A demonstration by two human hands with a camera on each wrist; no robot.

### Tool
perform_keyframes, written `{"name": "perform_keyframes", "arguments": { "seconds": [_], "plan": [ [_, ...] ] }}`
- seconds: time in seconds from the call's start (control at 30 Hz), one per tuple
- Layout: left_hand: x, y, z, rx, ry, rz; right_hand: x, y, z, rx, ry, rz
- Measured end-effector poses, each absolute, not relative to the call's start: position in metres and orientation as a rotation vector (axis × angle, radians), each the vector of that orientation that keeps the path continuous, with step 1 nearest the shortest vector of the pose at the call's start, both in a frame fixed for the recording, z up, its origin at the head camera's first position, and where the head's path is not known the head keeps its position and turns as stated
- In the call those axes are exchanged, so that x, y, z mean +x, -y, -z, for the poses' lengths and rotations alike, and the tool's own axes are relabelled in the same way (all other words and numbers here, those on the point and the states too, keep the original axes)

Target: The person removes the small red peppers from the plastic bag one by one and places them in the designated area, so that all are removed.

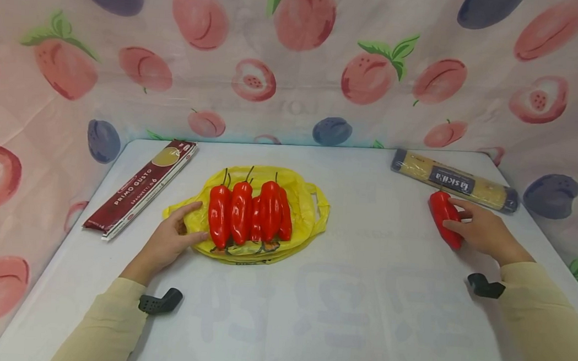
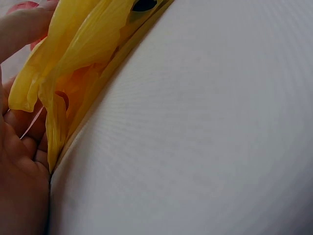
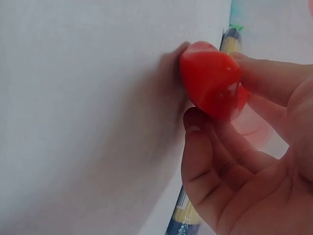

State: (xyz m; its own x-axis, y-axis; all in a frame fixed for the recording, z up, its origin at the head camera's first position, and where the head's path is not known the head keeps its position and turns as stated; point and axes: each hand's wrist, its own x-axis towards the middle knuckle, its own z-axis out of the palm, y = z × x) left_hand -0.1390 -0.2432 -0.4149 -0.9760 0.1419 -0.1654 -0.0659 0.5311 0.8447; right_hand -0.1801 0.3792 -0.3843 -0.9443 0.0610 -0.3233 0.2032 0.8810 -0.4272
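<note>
On the left of the table, in the head view, a crumpled yellow plastic bag (image 1: 317, 204) lies flat. Several glossy red peppers (image 1: 240, 213) with thin dark stems lie on it side by side. My left hand (image 1: 168, 242) rests at the bag's left edge, thumb and forefinger spread, the thumb close to the leftmost pepper. The left wrist view shows the yellow bag (image 2: 73, 44) against the fingers, partly hiding them. At the right, my right hand (image 1: 482, 228) pinches a single red pepper (image 1: 443, 212) between thumb and fingers. In the right wrist view this pepper (image 3: 208, 78) is seen end-on.
A dark red spaghetti packet (image 1: 139, 190) lies slantwise at the table's left edge. Behind the right hand is a clear packet of pasta (image 1: 419, 165) with a dark label. A fruit-printed cloth (image 1: 294, 92) hangs behind the white table (image 1: 350, 317).
</note>
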Motion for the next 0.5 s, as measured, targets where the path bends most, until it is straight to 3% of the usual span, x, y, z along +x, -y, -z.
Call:
{"name": "perform_keyframes", "arguments": {
  "seconds": [0.5],
  "plan": [
    [-0.1391, 0.2437, 0.4162, 0.066, -2.560, -1.424, -0.1791, -0.3793, 0.3768, 0.183, -2.812, 0.679]
  ]
}}
